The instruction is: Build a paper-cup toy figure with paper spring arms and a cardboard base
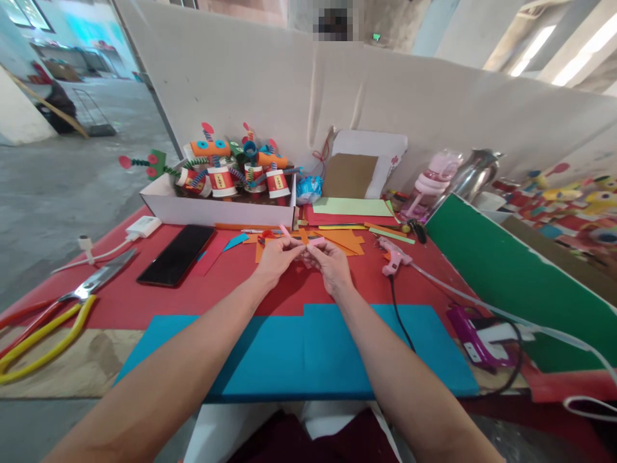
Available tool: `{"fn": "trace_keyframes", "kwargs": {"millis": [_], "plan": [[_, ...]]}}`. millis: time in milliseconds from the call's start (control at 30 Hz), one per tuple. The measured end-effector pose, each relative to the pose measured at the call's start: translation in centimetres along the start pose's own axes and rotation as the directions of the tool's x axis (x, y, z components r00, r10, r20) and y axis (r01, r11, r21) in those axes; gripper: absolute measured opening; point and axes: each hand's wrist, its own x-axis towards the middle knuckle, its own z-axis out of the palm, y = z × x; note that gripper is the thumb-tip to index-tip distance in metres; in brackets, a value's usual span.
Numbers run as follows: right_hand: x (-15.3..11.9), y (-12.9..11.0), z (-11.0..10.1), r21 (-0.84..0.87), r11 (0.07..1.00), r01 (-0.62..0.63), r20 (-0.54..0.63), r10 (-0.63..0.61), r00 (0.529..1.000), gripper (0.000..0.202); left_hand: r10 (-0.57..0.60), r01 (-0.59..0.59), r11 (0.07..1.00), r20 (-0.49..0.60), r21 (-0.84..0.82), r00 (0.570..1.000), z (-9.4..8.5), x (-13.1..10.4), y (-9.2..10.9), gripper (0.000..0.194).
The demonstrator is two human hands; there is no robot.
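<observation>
My left hand (277, 260) and my right hand (331, 265) meet over the middle of the table, thumbs and fingertips pinched close together. A narrow pink paper strip (284, 229) sticks up from the fingers of my left hand. More pink paper (317, 242) shows at the fingertips of my right hand; whether it is the same strip is hidden. Behind and under the hands lie orange paper pieces (344, 241). To the right rests a pink glue gun (394, 257) with a black cord.
A white box (216, 211) of paper-cup figures stands at the back left. A black phone (177, 255) and large shears (80, 296) lie left. Blue sheets (270, 354) cover the front edge. Right are a green board (486, 270) and purple power strip (477, 341).
</observation>
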Motion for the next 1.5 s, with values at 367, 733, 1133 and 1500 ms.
{"fn": "trace_keyframes", "kwargs": {"millis": [367,733,1133,1500], "plan": [[0.16,0.14,-0.12,-0.046,0.999,-0.024,-0.021,0.023,1.000,0.028,0.075,-0.087,0.984,0.082,0.156,0.994,-0.26,0.17,-0.20,0.025],[0.36,0.37,-0.36,-0.082,0.997,0.017,-0.005,-0.017,1.000,0.027,0.078,-0.090,0.977,0.071,0.194,0.994,-0.30,0.17,-0.33,0.019],[0.21,0.20,-0.29,-0.108,0.994,0.030,0.017,-0.028,0.999,0.027,0.070,-0.078,0.981,0.049,0.178,0.996,-0.38,0.12,-0.27,0.019],[0.14,-0.09,-0.29,-0.108,0.994,0.021,0.011,-0.020,1.000,0.025,0.052,-0.062,0.984,0.060,0.166,0.997,-0.31,0.00,-0.08,0.020]]}}
